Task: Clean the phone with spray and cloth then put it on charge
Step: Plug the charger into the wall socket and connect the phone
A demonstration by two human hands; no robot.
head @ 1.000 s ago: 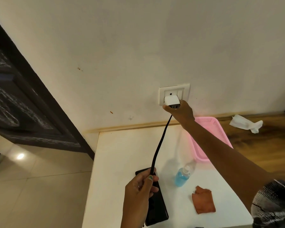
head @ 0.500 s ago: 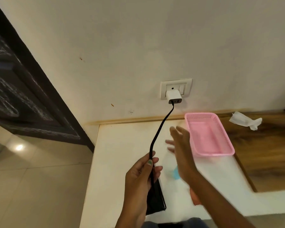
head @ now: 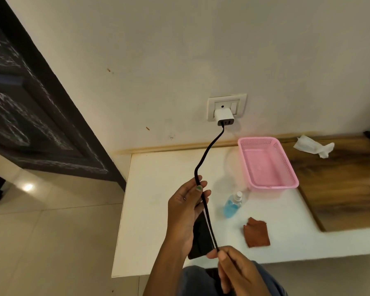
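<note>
My left hand (head: 183, 212) holds the black phone (head: 200, 238) upright over the white table's front left part, with the black charging cable (head: 207, 152) running under its thumb. That cable rises to the white charger (head: 223, 116), which is plugged into the wall socket (head: 241, 101). Low in the view, my right hand (head: 235, 270) pinches the cable's lower end beside the phone's bottom edge. The blue spray bottle (head: 232, 205) stands on the table to the right of the phone. A rust-brown cloth (head: 257, 232) lies folded nearer the front edge.
An empty pink basket (head: 254, 144) sits at the back of the white table (head: 158, 167), below the socket. A crumpled white tissue (head: 313, 146) lies on the wooden surface (head: 340, 189) to the right. A dark door (head: 30, 103) and tiled floor are at left.
My right hand let go of the charger at the socket, came down and took hold of the cable's lower end by the phone. The left hand keeps holding the phone and cable.
</note>
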